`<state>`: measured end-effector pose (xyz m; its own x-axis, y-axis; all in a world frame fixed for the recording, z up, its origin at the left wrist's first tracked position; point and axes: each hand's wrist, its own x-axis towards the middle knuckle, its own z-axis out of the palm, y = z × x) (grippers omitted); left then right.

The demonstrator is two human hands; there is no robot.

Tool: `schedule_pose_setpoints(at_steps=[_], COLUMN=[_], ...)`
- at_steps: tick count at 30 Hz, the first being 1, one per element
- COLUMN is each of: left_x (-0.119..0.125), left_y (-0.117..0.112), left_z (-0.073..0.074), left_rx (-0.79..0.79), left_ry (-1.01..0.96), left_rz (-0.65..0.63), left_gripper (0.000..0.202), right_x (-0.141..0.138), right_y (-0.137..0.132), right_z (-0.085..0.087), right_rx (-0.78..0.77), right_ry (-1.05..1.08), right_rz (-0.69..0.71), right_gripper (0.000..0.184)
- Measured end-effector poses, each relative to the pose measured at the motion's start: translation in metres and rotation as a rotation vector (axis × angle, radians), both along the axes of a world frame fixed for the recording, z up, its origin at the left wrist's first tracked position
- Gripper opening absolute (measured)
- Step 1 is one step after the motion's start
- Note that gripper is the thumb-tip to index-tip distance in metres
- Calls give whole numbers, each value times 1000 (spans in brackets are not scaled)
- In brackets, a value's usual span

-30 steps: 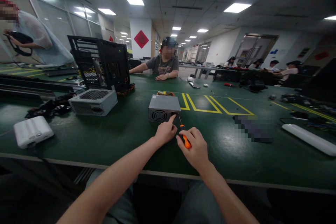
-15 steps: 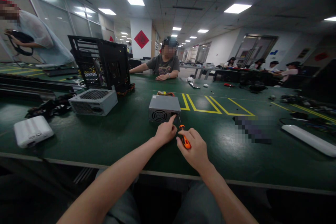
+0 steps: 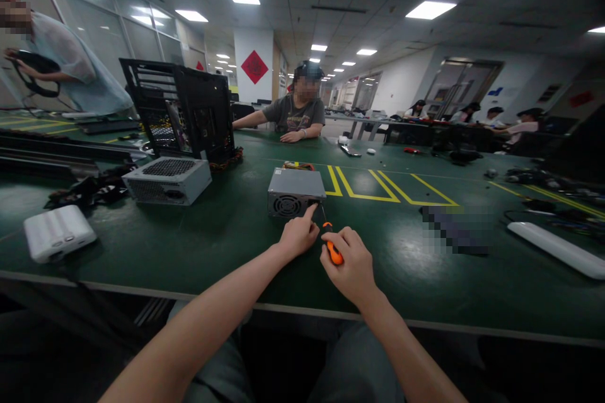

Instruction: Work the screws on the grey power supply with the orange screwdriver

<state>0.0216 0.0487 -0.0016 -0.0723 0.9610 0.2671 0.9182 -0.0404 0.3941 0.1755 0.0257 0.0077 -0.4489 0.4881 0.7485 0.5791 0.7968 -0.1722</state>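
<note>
A grey computer power supply [image 3: 297, 182] lies on the green table in front of me, its round fan grille facing my side. My left hand [image 3: 299, 236] reaches to its near face. The index finger is stretched out against the lower right of that face, by the socket, and the other fingers are curled with nothing visible in them. In my right hand [image 3: 352, 264] is an orange and black screwdriver [image 3: 335, 254], gripped by the handle. Its thin shaft points up to the right edge of the power supply's near face; the contact at the tip is too small to make out.
To the left stand a second power supply [image 3: 167, 182], a black computer case [image 3: 184, 110] and a white box-shaped device [image 3: 59, 233]. On the right lie a blurred-out dark object [image 3: 454, 230] and a long white device [image 3: 558, 249]. A person [image 3: 300, 107] sits across the table [image 3: 227, 252].
My right hand has shifted very slightly, and the screwdriver handle is turned a little in it. My left finger stays at the power supply. The whole view has tilted slightly.
</note>
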Motion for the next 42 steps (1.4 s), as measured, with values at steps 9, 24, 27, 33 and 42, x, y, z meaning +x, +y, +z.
schedule_pose_setpoints(at_steps=[9, 24, 27, 33, 42], left_x=[-2, 0, 1, 2, 0], left_y=[2, 0, -1, -2, -1], left_z=[-4, 1, 3, 2, -2], left_rx=[25, -25, -38, -11, 30], left_ry=[10, -2, -4, 22, 26], left_rz=[-17, -8, -2, 5, -22], left_gripper=[60, 61, 61, 60, 59], right_x=[2, 0, 1, 4, 2], right_y=[1, -1, 0, 5, 5], right_z=[-1, 3, 2, -1, -3], right_rx=[-100, -50, -39, 95, 207], right_ry=[120, -39, 14, 195, 102], right_rz=[-36, 32, 30, -10, -15], right_gripper=[25, 13, 16, 21, 21])
